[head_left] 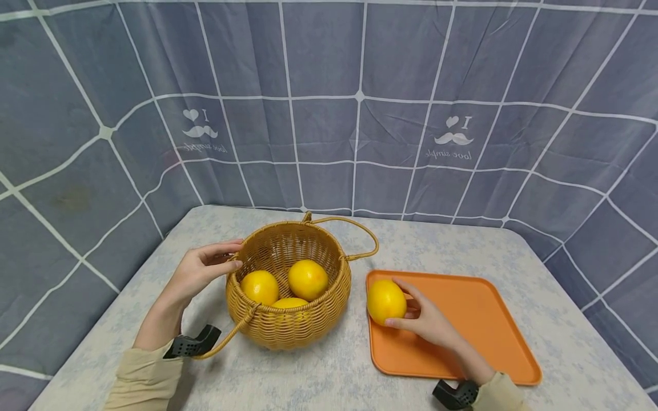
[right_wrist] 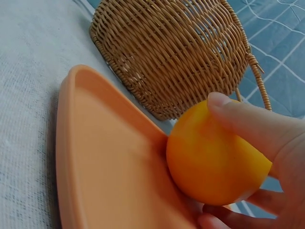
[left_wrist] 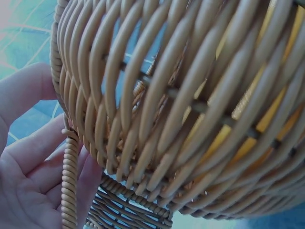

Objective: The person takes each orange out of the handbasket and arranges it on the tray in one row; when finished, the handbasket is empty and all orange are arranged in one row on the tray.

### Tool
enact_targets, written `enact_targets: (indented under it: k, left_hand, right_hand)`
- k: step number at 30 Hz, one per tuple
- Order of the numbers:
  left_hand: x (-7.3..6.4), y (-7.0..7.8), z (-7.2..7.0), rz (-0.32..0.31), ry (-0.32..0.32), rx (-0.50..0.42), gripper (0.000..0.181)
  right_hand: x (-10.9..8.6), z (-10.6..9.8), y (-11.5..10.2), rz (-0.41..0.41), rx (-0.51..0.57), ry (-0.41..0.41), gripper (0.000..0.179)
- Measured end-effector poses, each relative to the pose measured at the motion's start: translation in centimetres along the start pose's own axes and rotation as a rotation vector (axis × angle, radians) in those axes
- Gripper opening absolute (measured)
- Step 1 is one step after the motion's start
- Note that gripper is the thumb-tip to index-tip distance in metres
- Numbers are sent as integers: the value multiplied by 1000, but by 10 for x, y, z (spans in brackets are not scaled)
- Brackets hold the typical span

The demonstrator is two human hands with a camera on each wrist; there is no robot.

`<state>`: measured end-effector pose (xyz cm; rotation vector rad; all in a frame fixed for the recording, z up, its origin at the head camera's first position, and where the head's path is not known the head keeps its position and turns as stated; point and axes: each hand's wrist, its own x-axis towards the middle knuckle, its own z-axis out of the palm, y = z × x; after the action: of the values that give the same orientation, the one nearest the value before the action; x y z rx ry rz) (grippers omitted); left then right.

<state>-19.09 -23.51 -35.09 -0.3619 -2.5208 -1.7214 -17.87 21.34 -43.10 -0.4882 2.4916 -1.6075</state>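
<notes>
My left hand holds the left rim of a round wicker basket, its thumb and fingers against the woven edge. A thin coiled handle crosses in front of that hand in the left wrist view. Inside the basket lie three yellow oranges, one at the left, one at the right and one partly hidden by the front rim. My right hand grips another yellow orange between thumb and fingers, over the left side of an orange tray.
The tray lies to the right of the basket on a pale, mottled tabletop. One basket handle sticks out toward the back right. A blue-grey checked cloth hangs behind the table and at its sides.
</notes>
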Motion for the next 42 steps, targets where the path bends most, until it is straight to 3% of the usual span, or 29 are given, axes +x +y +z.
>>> enact_targets:
  k: [12, 23, 32, 37, 42]
  left_hand:
    - [1, -2, 0, -1, 2, -1, 42]
    - [1, -2, 0, 2, 4, -1, 42]
    - [1, -2, 0, -1, 3, -9, 42]
    - [1, -2, 0, -4, 5, -5, 42]
    - [0, -2, 0, -7, 4, 2, 42]
  right_hand:
    - [-1, -4, 0, -39, -28, -57, 81]
    - [-1, -6, 0, -49, -153, -45, 86]
    - [-1, -8, 0, -72, -139, -35, 88]
    - [-2, -15, -9, -90, -100, -14, 82]
    - [2, -28, -27, -179, -112, 4, 71]
